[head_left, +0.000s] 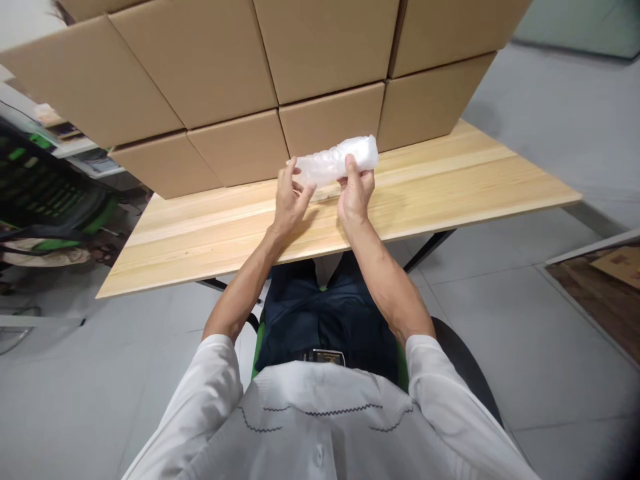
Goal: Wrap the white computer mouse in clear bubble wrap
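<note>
White roll: was clamped by the right hand; whether the left hand was closed on the other end could not be told.
Handling: seemingly, two-handed steadying was under way; even support was called for.
Tabletop: was overhung by the roll, before stacked cartons.

The white, shiny bundle is long like a fat tube and a bit wrinkly, and it is above the middle of the frame, slanting so its right end is higher up.
</note>
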Available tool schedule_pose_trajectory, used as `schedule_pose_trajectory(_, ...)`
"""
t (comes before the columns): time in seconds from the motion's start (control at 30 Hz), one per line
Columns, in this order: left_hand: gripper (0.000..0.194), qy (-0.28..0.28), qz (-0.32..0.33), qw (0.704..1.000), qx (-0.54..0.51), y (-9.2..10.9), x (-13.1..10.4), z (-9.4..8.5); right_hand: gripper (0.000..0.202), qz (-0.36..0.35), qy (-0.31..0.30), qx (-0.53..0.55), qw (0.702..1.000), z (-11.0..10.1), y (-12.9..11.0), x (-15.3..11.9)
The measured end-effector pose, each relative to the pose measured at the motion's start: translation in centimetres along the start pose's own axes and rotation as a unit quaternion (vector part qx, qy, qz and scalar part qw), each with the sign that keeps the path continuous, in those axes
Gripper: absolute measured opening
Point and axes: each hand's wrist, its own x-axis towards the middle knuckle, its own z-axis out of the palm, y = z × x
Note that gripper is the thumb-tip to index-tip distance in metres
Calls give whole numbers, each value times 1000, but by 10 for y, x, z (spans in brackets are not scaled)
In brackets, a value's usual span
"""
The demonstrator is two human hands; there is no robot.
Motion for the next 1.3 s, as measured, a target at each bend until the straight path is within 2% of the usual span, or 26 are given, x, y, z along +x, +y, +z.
schedule_pose_trajectory(0.1,119,-31,-57,996,-57,-13,1,5,79,17,-48,25,998,2,-8,-19)
schedule_pose_trajectory(0.2,126,-38,-106,986,-122,-14,6,1,74,48,-78,52,994,1,-14,-33)
schedule_pose_trajectory(0.3,115,-40,-121,978,-168,1,7,-3,73,86,-87,68,990,2,-17,-43)
schedule_pose_trajectory(0.47,94,-59,-149,963,-216,40,5,1,74,128,-98,81,984,8,-16,-56)
schedule_pose_trajectory(0.6,86,-48,-182,947,-260,52,7,5,75,148,-84,69,983,15,-16,-65)
schedule_pose_trajectory(0.8,81,-19,-188,944,-271,38,10,4,67,188,-75,94,975,23,-16,-75)
schedule_pose_trajectory(0.93,80,5,-166,951,-262,25,8,2,52,205,-72,100,971,26,-11,-77)
schedule_pose_trajectory(1.07,72,17,-146,958,-248,17,8,-4,49,226,-67,99,967,29,-6,-78)
schedule_pose_trajectory(1.17,75,9,-141,965,-221,15,11,-11,51,251,-77,97,960,25,-3,-77)
schedule_pose_trajectory(1.3,86,-10,-137,968,-212,21,13,-20,57,280,-111,52,952,9,3,-70)
